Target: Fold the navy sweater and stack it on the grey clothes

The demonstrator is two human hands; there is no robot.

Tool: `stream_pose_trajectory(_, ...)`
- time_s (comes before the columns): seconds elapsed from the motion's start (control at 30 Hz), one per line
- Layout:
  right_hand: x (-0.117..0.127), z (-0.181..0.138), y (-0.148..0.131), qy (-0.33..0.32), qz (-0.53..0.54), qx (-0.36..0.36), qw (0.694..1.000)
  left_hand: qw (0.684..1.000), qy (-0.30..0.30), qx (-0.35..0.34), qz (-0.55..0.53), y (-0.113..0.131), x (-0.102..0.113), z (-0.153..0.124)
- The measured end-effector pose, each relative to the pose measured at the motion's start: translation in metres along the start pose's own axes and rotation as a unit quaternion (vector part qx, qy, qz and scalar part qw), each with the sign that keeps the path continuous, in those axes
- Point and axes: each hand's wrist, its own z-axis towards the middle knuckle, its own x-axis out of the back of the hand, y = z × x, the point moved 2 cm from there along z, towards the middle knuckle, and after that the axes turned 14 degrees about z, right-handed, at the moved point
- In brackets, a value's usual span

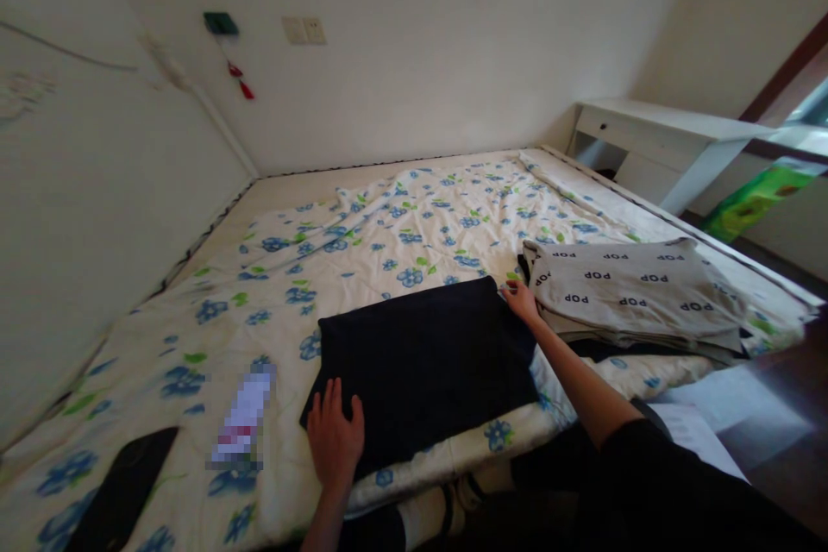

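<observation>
A black folded garment lies flat near the front edge of the bed; its kind does not show. My left hand rests on its left side, fingers stretched out and slightly spread. At its far right corner is my right hand, thumb and fingers drawn together at the edge of the cloth. Whether that hand grips the fabric is hard to make out. Just to the right of it sits a stack of folded clothes, topped by a grey garment printed with "POP".
A flowered sheet covers the bed. To the left lie a black phone-like object and a blurred-out pale item. A white desk stands beyond the bed's right side. White sheets lie at the lower right.
</observation>
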Motion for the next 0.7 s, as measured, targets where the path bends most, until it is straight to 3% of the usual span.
stream_pose_trajectory(0.1,-0.018,0.024,-0.001,-0.100,0.058,-0.123,0.986,1.000,0.005,0.006,-0.016,0.000,0.001,0.000)
stream_pose_trajectory(0.2,-0.032,0.036,0.002,-0.212,0.137,-0.188,0.949,1.000,0.010,0.008,-0.024,0.000,0.001,0.000)
stream_pose_trajectory(0.3,-0.040,0.046,0.001,-0.280,0.163,-0.188,0.927,1.000,0.013,0.012,-0.025,-0.001,0.001,-0.001)
stream_pose_trajectory(0.43,-0.049,0.063,0.001,-0.324,0.086,-0.178,0.925,1.000,0.017,0.009,-0.023,0.000,0.001,-0.002)
stream_pose_trajectory(0.5,-0.053,0.073,0.004,-0.316,0.043,-0.183,0.930,0.999,0.023,0.011,-0.023,0.000,0.001,-0.002)
stream_pose_trajectory(0.7,-0.050,0.097,0.027,-0.135,0.069,-0.103,0.983,0.999,0.027,0.017,-0.029,-0.001,-0.002,-0.003)
